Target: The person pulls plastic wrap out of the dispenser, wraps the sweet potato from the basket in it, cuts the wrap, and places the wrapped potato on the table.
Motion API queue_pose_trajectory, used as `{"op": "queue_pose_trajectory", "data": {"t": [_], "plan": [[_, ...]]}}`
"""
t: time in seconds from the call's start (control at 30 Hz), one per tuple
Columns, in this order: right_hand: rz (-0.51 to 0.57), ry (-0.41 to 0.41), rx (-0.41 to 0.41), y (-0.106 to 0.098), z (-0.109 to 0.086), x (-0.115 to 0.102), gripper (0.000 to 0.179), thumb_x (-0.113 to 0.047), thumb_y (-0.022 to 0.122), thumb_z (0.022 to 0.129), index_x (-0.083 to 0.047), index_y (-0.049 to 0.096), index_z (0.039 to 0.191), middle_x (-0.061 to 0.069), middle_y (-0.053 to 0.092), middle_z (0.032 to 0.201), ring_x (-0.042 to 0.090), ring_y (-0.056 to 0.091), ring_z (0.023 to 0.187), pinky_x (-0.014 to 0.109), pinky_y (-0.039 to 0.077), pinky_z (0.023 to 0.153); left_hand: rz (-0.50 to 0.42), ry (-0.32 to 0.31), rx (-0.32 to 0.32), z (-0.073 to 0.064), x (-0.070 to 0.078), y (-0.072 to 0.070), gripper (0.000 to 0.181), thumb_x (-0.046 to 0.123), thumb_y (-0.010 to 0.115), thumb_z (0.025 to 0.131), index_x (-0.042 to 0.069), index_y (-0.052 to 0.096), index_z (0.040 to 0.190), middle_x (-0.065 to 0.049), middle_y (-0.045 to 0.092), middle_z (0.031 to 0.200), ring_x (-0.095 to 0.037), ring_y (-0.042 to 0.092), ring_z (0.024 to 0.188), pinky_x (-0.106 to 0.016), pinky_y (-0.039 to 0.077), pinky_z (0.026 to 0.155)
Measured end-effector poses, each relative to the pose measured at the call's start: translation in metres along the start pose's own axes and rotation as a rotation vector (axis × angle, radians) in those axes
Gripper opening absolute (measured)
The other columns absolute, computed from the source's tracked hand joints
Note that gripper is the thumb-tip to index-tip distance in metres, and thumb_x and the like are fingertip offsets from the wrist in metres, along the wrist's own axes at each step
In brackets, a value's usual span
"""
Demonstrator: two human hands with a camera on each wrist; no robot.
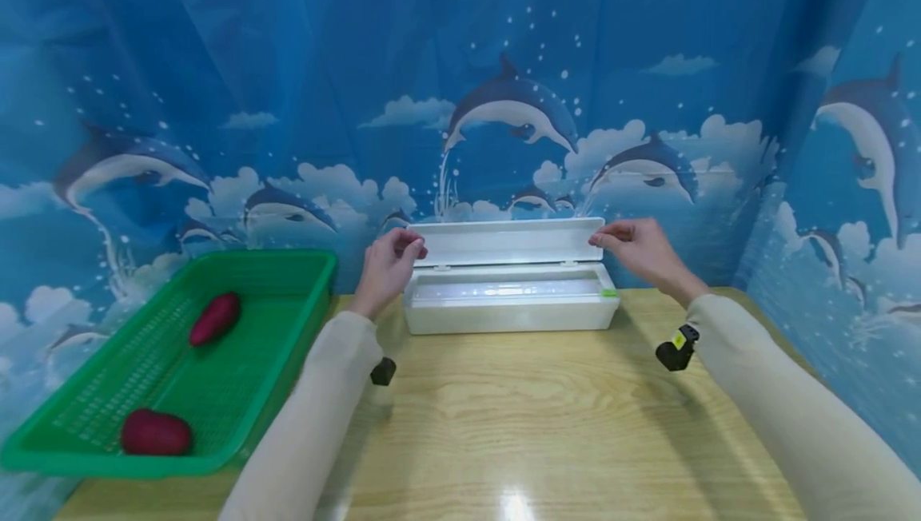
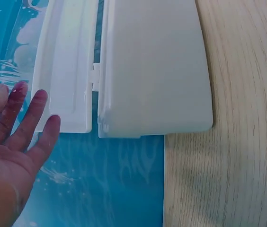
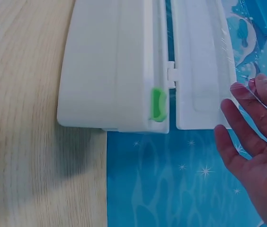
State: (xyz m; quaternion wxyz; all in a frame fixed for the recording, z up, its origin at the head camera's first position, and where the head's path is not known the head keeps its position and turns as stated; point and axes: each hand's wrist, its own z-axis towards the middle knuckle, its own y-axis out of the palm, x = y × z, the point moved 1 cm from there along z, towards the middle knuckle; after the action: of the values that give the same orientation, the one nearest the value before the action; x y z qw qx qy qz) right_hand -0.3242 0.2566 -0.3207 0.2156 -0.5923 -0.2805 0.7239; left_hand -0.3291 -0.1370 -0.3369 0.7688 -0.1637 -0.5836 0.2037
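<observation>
A long white cling film dispenser (image 1: pixel 512 313) stands at the back of the table with its hinged lid (image 1: pixel 504 243) raised. Inside it lies a shiny roll (image 1: pixel 504 289), and a green slider (image 3: pixel 158 105) sits at its right end. My left hand (image 1: pixel 388 269) is at the lid's left end, thumb and forefinger pinching clear plastic film (image 2: pixel 17 52). At the right end of the lid, my right hand (image 1: pixel 643 253) pinches the film (image 3: pixel 247 61) between thumb and forefinger. The other fingers of both hands are spread beside the lid.
A green plastic basket (image 1: pixel 277 377) to the left contains two dark red objects, one (image 1: pixel 216 319) toward the back and one (image 1: pixel 156 432) toward the front. Behind the wooden table (image 1: pixel 547 417) hangs a blue dolphin-print curtain (image 1: pixel 324 49), which also covers the right side.
</observation>
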Motion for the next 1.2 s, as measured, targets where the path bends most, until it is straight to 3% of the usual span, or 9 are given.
{"op": "queue_pose_trajectory", "data": {"t": [0.13, 0.27, 0.4, 0.57, 1.0, 1.2], "plan": [[0.063, 0.006, 0.009, 0.002, 0.000, -0.003, 0.039, -0.032, 0.046, 0.110, -0.003, 0.065, 0.128, 0.021, 0.068, 0.131, 0.031, 0.064, 0.124, 0.049, 0.052, 0.106, -0.045, -0.033, -0.012, 0.001, 0.002, 0.002, 0.024, 0.026, 0.050, 0.109, 0.009, 0.059, 0.124, -0.011, 0.067, 0.115, -0.026, 0.066, 0.113, -0.044, 0.055, 0.101], [0.157, 0.026, 0.000, 0.004, 0.002, -0.005, 0.039, -0.034, 0.046, 0.110, -0.002, 0.060, 0.127, 0.019, 0.069, 0.130, 0.016, 0.069, 0.113, 0.042, 0.053, 0.107, -0.087, -0.029, -0.041, 0.003, 0.002, 0.004, 0.028, 0.029, 0.044, 0.111, 0.009, 0.053, 0.128, -0.010, 0.065, 0.125, -0.026, 0.064, 0.120, -0.044, 0.055, 0.103], [0.225, 0.023, 0.012, 0.005, 0.003, -0.005, 0.040, -0.032, 0.049, 0.109, 0.003, 0.056, 0.127, 0.012, 0.074, 0.118, 0.005, 0.071, 0.099, 0.035, 0.057, 0.100, -0.121, -0.026, -0.070, 0.003, 0.003, 0.005, 0.033, 0.032, 0.040, 0.111, 0.008, 0.049, 0.132, -0.009, 0.066, 0.129, -0.027, 0.065, 0.122, -0.046, 0.055, 0.104], [0.285, 0.011, 0.029, 0.004, 0.004, -0.006, 0.044, -0.031, 0.050, 0.109, 0.006, 0.054, 0.132, 0.000, 0.075, 0.106, 0.005, 0.072, 0.095, 0.036, 0.060, 0.094, -0.146, -0.025, -0.073, 0.005, 0.006, 0.003, 0.035, 0.034, 0.040, 0.112, 0.007, 0.047, 0.133, -0.010, 0.068, 0.124, -0.028, 0.068, 0.117, -0.048, 0.055, 0.103], [0.315, 0.026, 0.139, -0.002, 0.007, -0.017, 0.044, -0.034, 0.051, 0.107, 0.000, 0.056, 0.134, -0.012, 0.074, 0.097, 0.004, 0.071, 0.091, 0.038, 0.062, 0.090, -0.171, 0.030, -0.070, 0.008, 0.018, -0.005, 0.038, 0.033, 0.040, 0.112, 0.003, 0.045, 0.136, -0.015, 0.068, 0.124, -0.031, 0.069, 0.115, -0.049, 0.056, 0.100], [0.307, 0.041, 0.171, -0.004, 0.008, -0.024, 0.044, -0.036, 0.051, 0.106, -0.002, 0.056, 0.134, -0.012, 0.073, 0.097, 0.004, 0.071, 0.090, 0.036, 0.063, 0.088, -0.173, 0.020, -0.055, 0.009, 0.024, -0.008, 0.038, 0.034, 0.041, 0.111, 0.005, 0.046, 0.136, -0.013, 0.068, 0.126, -0.029, 0.069, 0.115, -0.048, 0.056, 0.102]]}}
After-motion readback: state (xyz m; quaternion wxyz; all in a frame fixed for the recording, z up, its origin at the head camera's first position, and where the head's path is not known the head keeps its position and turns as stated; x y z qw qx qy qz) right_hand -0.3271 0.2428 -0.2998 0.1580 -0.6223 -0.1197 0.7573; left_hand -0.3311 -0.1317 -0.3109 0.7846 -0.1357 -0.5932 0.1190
